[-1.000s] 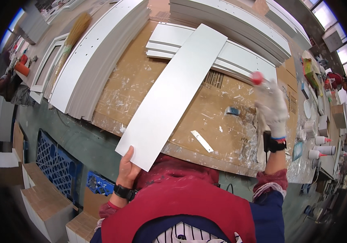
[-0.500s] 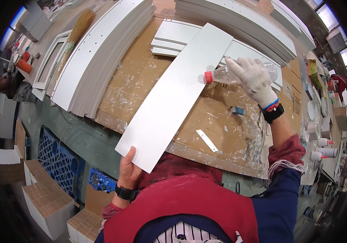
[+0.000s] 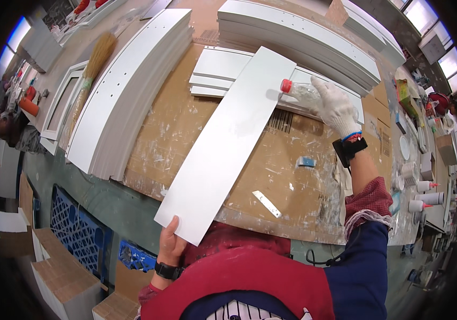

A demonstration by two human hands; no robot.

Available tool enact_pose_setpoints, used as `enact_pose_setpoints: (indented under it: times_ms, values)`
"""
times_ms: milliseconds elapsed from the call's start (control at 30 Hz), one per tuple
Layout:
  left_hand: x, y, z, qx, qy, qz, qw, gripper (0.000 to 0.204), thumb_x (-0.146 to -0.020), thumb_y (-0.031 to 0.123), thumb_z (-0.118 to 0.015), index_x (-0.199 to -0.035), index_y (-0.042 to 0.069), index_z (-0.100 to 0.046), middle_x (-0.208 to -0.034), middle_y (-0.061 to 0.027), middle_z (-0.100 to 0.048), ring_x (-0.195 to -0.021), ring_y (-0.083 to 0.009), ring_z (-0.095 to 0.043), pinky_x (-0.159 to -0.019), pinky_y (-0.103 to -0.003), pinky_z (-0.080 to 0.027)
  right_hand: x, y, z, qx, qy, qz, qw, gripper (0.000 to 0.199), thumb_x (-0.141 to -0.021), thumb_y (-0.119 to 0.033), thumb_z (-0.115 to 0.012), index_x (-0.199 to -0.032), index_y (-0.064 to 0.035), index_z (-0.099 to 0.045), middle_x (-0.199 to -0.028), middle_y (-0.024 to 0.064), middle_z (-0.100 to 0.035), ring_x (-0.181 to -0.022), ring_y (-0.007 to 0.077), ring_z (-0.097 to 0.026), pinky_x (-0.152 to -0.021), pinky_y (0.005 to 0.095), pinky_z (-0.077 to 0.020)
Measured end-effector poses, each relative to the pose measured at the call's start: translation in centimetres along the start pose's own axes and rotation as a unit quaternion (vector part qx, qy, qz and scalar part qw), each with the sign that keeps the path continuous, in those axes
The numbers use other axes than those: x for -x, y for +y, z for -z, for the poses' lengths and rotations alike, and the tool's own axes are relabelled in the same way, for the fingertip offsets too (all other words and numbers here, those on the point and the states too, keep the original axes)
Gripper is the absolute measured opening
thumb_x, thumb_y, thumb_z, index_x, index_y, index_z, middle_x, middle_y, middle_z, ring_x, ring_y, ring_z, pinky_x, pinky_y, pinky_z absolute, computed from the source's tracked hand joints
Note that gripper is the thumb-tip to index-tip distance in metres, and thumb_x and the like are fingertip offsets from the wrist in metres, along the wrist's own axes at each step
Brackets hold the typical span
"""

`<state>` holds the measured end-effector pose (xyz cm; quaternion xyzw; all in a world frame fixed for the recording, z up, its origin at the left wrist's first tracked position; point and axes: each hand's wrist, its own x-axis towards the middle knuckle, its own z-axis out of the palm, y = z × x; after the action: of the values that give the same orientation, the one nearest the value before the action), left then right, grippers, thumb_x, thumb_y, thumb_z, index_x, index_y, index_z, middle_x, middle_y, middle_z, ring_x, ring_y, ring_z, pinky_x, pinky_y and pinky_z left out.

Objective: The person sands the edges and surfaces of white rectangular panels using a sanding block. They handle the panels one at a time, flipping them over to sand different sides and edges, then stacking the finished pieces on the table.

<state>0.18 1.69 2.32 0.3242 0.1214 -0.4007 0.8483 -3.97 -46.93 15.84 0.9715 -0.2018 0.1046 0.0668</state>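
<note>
A long white board [image 3: 228, 144] slants across the workbench, its far end resting over a small stack of white panels [image 3: 220, 64]. My bare left hand [image 3: 172, 244] grips the board's near corner, thumb on the top face and fingers hidden beneath. In my gloved right hand [image 3: 338, 108] is a clear plastic bottle [image 3: 306, 95] with a red cap, tipped sideways. The cap points left, above the board's right edge near the far end; I cannot tell whether it touches. A shiny wet-looking patch shows on the board's face.
On the cardboard-covered bench [image 3: 186, 117] lie a small blue block [image 3: 306, 161] and a flat white strip [image 3: 267, 204]. Tall stacks of white boards [image 3: 127, 90] stand left and at the back [image 3: 298, 32]. A straw brush [image 3: 99, 56] lies far left; glue bottles [image 3: 419, 206] stand right.
My right hand has carried the bottle farther toward the board's far end and its cap has risen. My left hand keeps its hold on the near corner. The whole view has shifted slightly.
</note>
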Motion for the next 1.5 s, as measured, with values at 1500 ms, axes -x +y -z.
enact_pose_setpoints:
  times_ms: [1500]
  values:
    - [-1.9,-2.6,2.3,0.054,-0.025,0.121,0.991,0.05,-0.091,0.013,-0.055,-0.136,0.002,-0.035,-0.134,-0.0143,-0.046,-0.126,-0.0306,-0.042,-0.108,-0.047,-0.032,21.4,21.9,-7.2,-0.354,0.324,-0.356,0.802,0.078,-0.067,-0.012,-0.083,-0.13,-0.0007,-0.04,-0.124,0.0132,-0.052,-0.112,0.0244,-0.052,-0.098,0.0364,-0.0391]
